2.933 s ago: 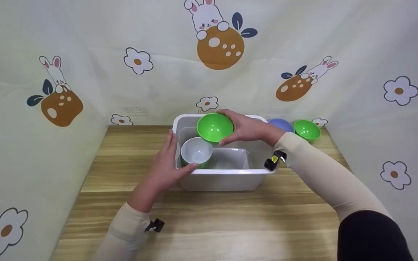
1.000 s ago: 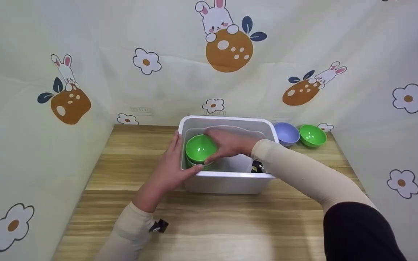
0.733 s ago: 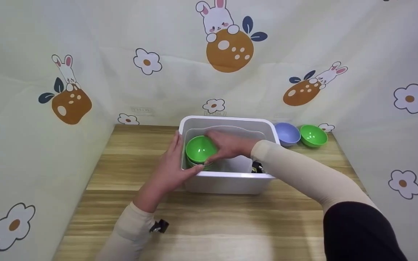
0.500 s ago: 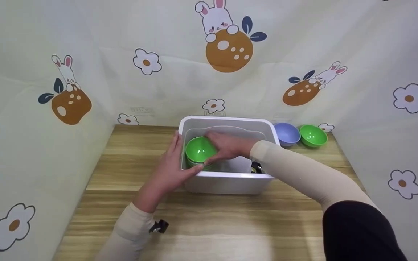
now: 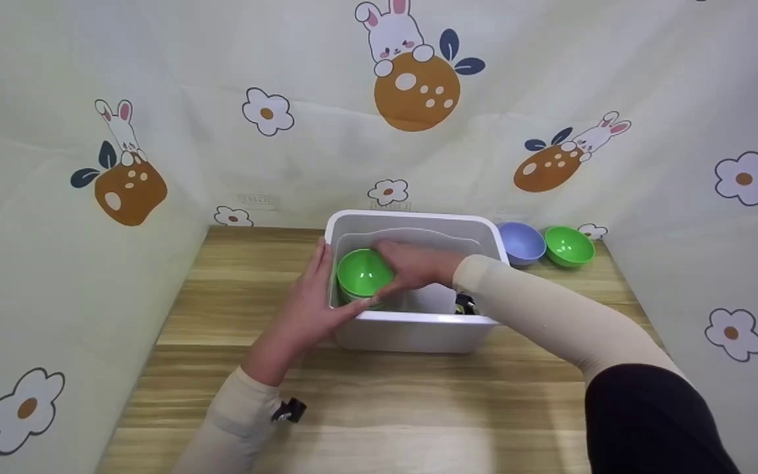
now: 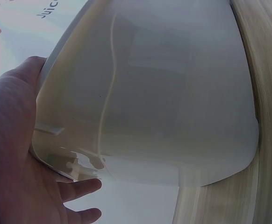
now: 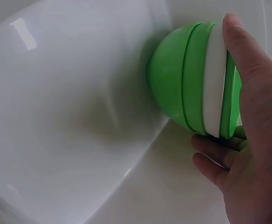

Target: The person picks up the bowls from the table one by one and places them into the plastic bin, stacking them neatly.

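A white plastic bin (image 5: 412, 336) stands on the wooden table. In its left end is a stack of nested bowls, with a green bowl (image 5: 364, 271) on top. From the side, the right wrist view shows a white bowl (image 7: 215, 84) under that top one and green bowls (image 7: 168, 77) below. My right hand (image 5: 412, 266) reaches into the bin and holds the stack's top bowl, thumb on one side and fingers on the other. My left hand (image 5: 303, 306) rests on the bin's front left corner, fingers straight along the left side and thumb on the front rim.
Right of the bin, by the back wall, a blue bowl (image 5: 522, 243) and another green bowl (image 5: 569, 247) sit side by side on the table (image 5: 379, 408). A printed cloth (image 5: 313, 151) with rabbits and flowers encloses the back and sides.
My right hand has lowered the green bowl from above the bin onto the white bowl in the stack. It settled slightly lower over the last second. The left hand stayed at the corner.
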`<action>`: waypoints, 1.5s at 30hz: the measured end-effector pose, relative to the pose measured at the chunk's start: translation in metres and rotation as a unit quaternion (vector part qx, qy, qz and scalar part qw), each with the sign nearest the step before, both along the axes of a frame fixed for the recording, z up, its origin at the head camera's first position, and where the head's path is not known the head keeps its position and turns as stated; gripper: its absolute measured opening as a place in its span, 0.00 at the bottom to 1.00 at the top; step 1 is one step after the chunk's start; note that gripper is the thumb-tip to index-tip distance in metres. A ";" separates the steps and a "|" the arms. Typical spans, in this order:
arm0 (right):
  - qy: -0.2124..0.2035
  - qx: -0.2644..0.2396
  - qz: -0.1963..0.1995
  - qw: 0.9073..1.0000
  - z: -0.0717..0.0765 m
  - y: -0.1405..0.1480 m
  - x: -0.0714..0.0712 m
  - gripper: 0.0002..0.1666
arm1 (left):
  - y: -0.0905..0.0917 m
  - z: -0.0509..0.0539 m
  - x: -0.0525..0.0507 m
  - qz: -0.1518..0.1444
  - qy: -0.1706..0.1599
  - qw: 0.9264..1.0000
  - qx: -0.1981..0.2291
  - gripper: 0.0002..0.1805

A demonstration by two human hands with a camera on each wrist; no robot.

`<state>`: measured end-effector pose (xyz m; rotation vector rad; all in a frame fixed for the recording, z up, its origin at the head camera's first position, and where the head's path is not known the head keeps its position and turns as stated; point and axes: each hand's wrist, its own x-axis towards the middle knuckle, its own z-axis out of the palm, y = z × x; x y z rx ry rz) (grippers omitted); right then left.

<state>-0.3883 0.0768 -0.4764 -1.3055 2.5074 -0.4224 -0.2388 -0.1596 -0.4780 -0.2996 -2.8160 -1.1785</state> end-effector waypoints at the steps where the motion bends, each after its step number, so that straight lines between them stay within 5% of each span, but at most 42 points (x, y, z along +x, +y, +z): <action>1: 0.001 0.000 0.002 1.000 0.000 0.000 0.000 0.66 | 0.000 0.000 0.000 -0.001 0.001 1.000 0.000 0.74; 17: -0.017 0.023 0.022 0.999 0.020 0.007 -0.002 0.62 | -0.001 0.001 0.001 -0.009 -0.001 1.000 0.010 0.73; 30: -0.063 0.039 -0.012 0.997 0.070 0.039 0.004 0.49 | -0.001 0.003 0.003 -0.008 -0.015 1.000 0.009 0.75; 39: -0.080 -0.074 -0.078 0.991 0.095 0.091 0.023 0.33 | 0.000 0.003 0.002 -0.006 -0.017 1.000 0.005 0.75; 45: -0.065 -0.166 -0.119 0.977 0.093 0.132 0.039 0.25 | 0.000 0.004 0.003 -0.001 -0.019 1.000 0.001 0.74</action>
